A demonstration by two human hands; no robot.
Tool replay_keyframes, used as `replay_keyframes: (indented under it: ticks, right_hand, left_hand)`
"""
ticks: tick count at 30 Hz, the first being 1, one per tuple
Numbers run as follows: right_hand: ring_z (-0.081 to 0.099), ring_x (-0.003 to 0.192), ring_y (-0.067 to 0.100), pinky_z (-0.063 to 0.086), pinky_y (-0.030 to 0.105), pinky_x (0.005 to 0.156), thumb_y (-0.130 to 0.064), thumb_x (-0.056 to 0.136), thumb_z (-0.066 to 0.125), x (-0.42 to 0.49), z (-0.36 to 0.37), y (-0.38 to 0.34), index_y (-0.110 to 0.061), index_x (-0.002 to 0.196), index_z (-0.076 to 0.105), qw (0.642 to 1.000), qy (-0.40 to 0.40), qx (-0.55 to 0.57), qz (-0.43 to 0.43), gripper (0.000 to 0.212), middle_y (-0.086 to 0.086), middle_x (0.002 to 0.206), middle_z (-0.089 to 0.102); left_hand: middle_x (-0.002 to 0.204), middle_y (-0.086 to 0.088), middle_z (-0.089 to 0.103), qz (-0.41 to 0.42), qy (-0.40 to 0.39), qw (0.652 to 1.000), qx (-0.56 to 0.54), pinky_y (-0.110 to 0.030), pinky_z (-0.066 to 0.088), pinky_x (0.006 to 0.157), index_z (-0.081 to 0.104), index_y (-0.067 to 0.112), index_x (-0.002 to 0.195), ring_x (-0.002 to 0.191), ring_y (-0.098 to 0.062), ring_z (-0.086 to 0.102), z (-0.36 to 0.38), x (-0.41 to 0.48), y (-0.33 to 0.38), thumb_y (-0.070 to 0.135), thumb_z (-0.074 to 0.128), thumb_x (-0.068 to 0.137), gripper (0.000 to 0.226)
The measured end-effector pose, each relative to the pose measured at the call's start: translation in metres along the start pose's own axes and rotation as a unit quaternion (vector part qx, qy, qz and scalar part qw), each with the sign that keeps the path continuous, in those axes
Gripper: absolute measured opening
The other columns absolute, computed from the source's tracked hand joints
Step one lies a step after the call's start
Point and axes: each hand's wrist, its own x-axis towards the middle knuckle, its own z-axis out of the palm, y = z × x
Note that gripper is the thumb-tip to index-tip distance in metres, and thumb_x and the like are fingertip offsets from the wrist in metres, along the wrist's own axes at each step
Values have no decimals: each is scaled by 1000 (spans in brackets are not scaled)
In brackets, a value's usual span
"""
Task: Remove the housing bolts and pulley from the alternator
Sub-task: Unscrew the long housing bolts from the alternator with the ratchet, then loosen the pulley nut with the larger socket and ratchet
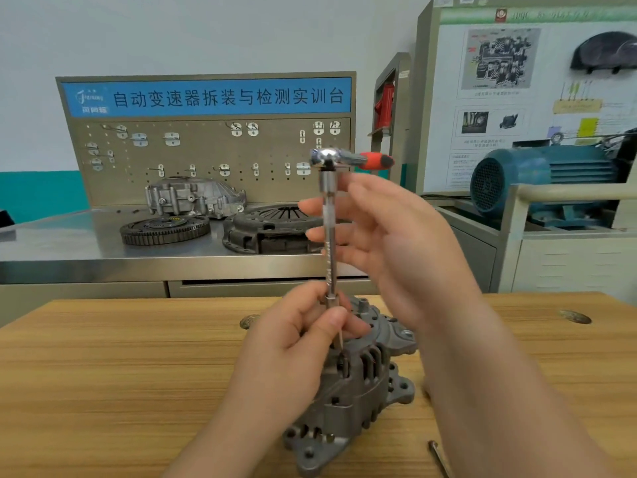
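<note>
1 ratchet extension point(326, 215) in left hand point(296, 343), seemingly.

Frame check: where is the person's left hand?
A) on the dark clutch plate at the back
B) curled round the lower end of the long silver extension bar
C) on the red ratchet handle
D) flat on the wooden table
B: the left hand grips the lower end of the long silver extension bar, just above the grey metal alternator.
</note>
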Motion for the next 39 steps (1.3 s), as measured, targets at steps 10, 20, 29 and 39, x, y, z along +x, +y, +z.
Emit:
replay_keyframes:
  ticks: [10, 20, 29, 39]
  right_hand:
    - [56, 65, -3, 47, 18, 58, -61, 76, 62, -43, -24, 5, -35, 85, 67, 817, -151, -547, 100, 28, -14, 75, 63]
    - [56, 78, 3, 49, 23, 73, -31, 93, 61, -49, -5, 16, -27, 91, 66, 792, -64, -607, 25, 8, -13, 79, 60]
    - [61, 67, -9, 44, 11, 56, -24, 87, 69, -50, -57, -17, -37, 76, 68, 834, -32, -542, 102, 17, -25, 69, 67]
    - [60, 76, 0, 46, 18, 69, -25, 86, 72, -86, -97, 61, -33, 73, 63, 711, -102, -615, 326, 18, -14, 78, 65]
  left_hand:
    - [68, -7, 72, -22, 65, 987, -148, -23, 57, 57, 60, 13, 87, 67, -19, 72, -19, 2, 5, 11, 49, 91, 12]
    - [70, -7, 73, -51, 34, 990, -129, -22, 56, 55, 60, 16, 86, 66, -19, 72, -28, -3, 14, 10, 49, 94, 16]
    - [68, -2, 72, -39, -20, 994, -103, -23, 57, 57, 59, 16, 87, 66, -18, 72, -28, -9, 22, 5, 47, 96, 19]
    - [69, -4, 73, -39, -64, 993, -87, -18, 53, 56, 60, 13, 88, 67, -15, 72, -19, -16, 24, 5, 48, 95, 16]
